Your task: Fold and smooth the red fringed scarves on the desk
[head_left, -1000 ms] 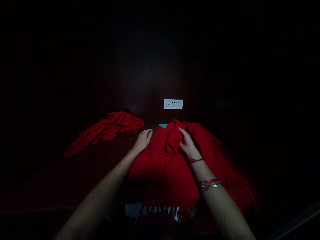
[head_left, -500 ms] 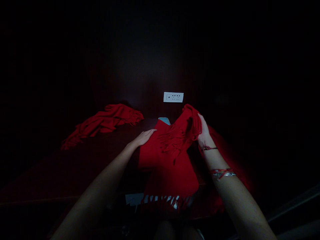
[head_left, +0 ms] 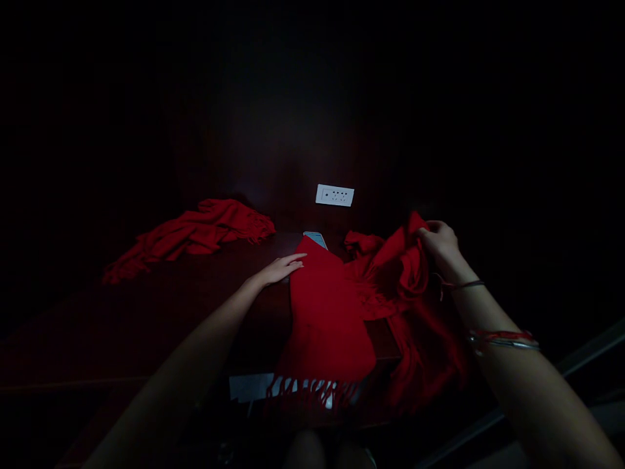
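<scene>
A red scarf (head_left: pixel 329 306) lies spread over the dark desk, its fringed end hanging over the front edge. My left hand (head_left: pixel 280 269) rests on the scarf's left edge with fingers stretched out. To the right, my right hand (head_left: pixel 439 242) pinches a raised, bunched part of red scarf cloth (head_left: pixel 407 260). Folds of that cloth trail down past the desk's right corner; whether it is one piece with the flat scarf I cannot tell. A second red scarf (head_left: pixel 195 231) lies crumpled at the back left, apart from both hands.
A phone (head_left: pixel 316 238) lies behind the flat scarf, partly covered by it. On the back wall is a white socket panel (head_left: pixel 334 195). Pale papers (head_left: pixel 249 387) show below the desk's front edge. The surroundings are very dark.
My right hand has moved right and outward, drawing the bunched red cloth off the flat scarf. My left hand has stayed at the scarf's left edge. The flat part shows more fully.
</scene>
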Tool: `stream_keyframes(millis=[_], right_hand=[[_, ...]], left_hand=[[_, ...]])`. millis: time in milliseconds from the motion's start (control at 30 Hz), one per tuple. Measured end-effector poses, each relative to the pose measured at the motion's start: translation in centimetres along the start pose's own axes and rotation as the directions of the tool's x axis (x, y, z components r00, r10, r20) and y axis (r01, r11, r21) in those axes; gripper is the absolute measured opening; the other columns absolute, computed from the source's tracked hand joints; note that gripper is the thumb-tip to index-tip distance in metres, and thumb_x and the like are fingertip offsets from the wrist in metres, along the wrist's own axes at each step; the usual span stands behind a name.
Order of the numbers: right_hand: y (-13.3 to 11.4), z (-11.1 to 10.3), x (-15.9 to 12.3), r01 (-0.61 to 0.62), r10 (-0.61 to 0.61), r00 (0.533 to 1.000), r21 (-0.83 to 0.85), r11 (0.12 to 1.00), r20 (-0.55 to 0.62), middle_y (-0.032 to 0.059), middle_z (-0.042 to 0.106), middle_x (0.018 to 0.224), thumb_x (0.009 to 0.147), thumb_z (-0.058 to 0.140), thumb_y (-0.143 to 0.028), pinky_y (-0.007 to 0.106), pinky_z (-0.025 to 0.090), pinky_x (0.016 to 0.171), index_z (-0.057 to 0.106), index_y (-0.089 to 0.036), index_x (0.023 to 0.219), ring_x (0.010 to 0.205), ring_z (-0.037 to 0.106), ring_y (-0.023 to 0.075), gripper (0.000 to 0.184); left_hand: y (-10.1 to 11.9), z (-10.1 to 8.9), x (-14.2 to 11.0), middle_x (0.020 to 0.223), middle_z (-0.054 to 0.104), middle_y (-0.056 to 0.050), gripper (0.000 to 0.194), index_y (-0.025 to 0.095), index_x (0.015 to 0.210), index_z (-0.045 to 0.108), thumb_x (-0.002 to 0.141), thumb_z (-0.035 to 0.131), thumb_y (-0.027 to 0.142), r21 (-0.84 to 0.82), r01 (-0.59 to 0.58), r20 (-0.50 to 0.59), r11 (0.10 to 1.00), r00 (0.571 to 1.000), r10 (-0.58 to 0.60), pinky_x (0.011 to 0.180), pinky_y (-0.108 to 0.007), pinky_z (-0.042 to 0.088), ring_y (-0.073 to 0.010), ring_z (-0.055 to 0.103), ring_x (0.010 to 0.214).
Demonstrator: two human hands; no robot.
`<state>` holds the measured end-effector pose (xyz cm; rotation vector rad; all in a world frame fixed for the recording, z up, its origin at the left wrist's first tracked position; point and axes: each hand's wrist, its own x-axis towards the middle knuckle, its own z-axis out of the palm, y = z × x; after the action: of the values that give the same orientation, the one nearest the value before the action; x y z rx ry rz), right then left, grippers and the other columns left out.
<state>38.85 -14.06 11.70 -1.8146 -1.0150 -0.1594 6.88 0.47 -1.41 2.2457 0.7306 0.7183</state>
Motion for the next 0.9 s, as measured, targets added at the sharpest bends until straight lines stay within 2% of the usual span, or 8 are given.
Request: stream_keyframes(millis=[100, 233, 333, 400, 433, 533, 633, 900], right_hand=[[1.5, 0.7, -1.2, 0.032, -0.014, 0.999, -0.403, 0.915, 0.047, 0.0146, 0.056, 0.086, 0.064, 0.053, -0.019, 0.037, 0.042, 0.068, 0.051, -0.011, 0.102, 0.082, 0.053, 0.0252, 0.039], [0.7, 3.1, -3.7, 0.339, -0.259, 0.941, -0.551, 0.763, 0.219, 0.0183, 0.049, 0.103, 0.072, 0.044, -0.018, 0.038, 0.04, 0.073, 0.048, -0.013, 0.11, 0.091, 0.05, 0.0268, 0.038], [-1.1, 6.6, -5.6, 0.669, -0.438, 0.701, -0.307, 0.677, 0.562, 0.0126, 0.048, 0.11, 0.076, 0.042, -0.023, 0.028, 0.037, 0.081, 0.048, -0.015, 0.109, 0.096, 0.048, 0.0201, 0.035], [-2.0, 9.4, -6.7, 0.771, -0.473, 0.501, -0.126, 0.625, 0.725, 0.0111, 0.05, 0.109, 0.077, 0.042, -0.031, 0.026, 0.034, 0.084, 0.049, -0.015, 0.108, 0.099, 0.047, 0.0185, 0.035], [-2.3, 10.7, -7.1, 0.776, -0.448, 0.459, -0.1, 0.623, 0.767, 0.0107, 0.052, 0.108, 0.078, 0.041, -0.033, 0.026, 0.035, 0.083, 0.05, -0.015, 0.107, 0.098, 0.048, 0.0182, 0.035], [-2.2, 13.4, -7.7, 0.767, -0.359, 0.443, -0.139, 0.627, 0.822, 0.0105, 0.055, 0.103, 0.078, 0.042, -0.036, 0.027, 0.037, 0.078, 0.052, -0.016, 0.103, 0.093, 0.051, 0.0189, 0.034], [-1.6, 14.0, -7.3, 0.771, -0.357, 0.446, -0.15, 0.619, 0.821, 0.0112, 0.058, 0.098, 0.076, 0.045, -0.032, 0.025, 0.038, 0.072, 0.054, -0.015, 0.099, 0.088, 0.054, 0.0188, 0.03], [-1.9, 9.6, -3.9, 0.794, -0.394, 0.434, -0.137, 0.592, 0.81, 0.0074, 0.063, 0.079, 0.077, 0.043, -0.024, 0.023, 0.037, 0.062, 0.062, -0.018, 0.079, 0.072, 0.056, 0.017, 0.02]], left_hand=[[-0.5, 0.2, 0.1, 0.099, 0.06, -0.004, 0.052, 0.017, 0.119, 0.04, 0.073, 0.045, 0.041, -0.018, -0.008, 0.03, 1.0, 1.0, 0.009, 0.084, -0.025, 0.034, -0.0156, 0.052, 0.094], [-0.9, 0.3, 0.5, 0.096, 0.06, -0.005, 0.054, 0.015, 0.118, 0.041, 0.07, 0.049, 0.037, -0.024, -0.009, 0.03, 1.0, 1.0, 0.01, 0.084, -0.026, 0.035, -0.0155, 0.052, 0.091], [-1.0, 0.3, 0.5, 0.094, 0.06, -0.006, 0.056, 0.012, 0.118, 0.04, 0.07, 0.048, 0.039, -0.031, 0.0, 0.042, 1.0, 0.999, 0.001, 0.083, -0.026, 0.036, -0.0156, 0.053, 0.089], [-1.1, 0.1, 0.5, 0.094, 0.06, -0.006, 0.055, 0.014, 0.118, 0.041, 0.071, 0.046, 0.042, -0.027, 0.016, 0.041, 0.999, 0.999, -0.015, 0.083, -0.026, 0.035, -0.0161, 0.053, 0.09], [-1.2, 0.0, 0.4, 0.096, 0.06, -0.005, 0.054, 0.015, 0.118, 0.041, 0.072, 0.045, 0.043, -0.024, 0.027, 0.038, 0.999, 0.999, -0.027, 0.083, -0.027, 0.035, -0.0164, 0.052, 0.091], [-1.4, -0.5, 0.2, 0.102, 0.057, -0.005, 0.053, 0.018, 0.118, 0.042, 0.072, 0.044, 0.045, -0.025, 0.069, 0.036, 0.997, 0.997, -0.068, 0.085, -0.027, 0.034, -0.0173, 0.051, 0.095], [-1.4, -0.9, 0.0, 0.108, 0.055, -0.006, 0.054, 0.018, 0.12, 0.04, 0.072, 0.046, 0.044, -0.077, 0.09, 0.096, 0.993, 0.992, -0.083, 0.086, -0.026, 0.033, -0.0172, 0.048, 0.1], [-1.6, -0.9, 0.0, 0.1, 0.058, -0.006, 0.06, 0.016, 0.121, 0.037, 0.069, 0.05, 0.043, -0.141, 0.117, 0.116, 0.983, 0.988, -0.101, 0.083, -0.025, 0.035, -0.0167, 0.051, 0.095]])
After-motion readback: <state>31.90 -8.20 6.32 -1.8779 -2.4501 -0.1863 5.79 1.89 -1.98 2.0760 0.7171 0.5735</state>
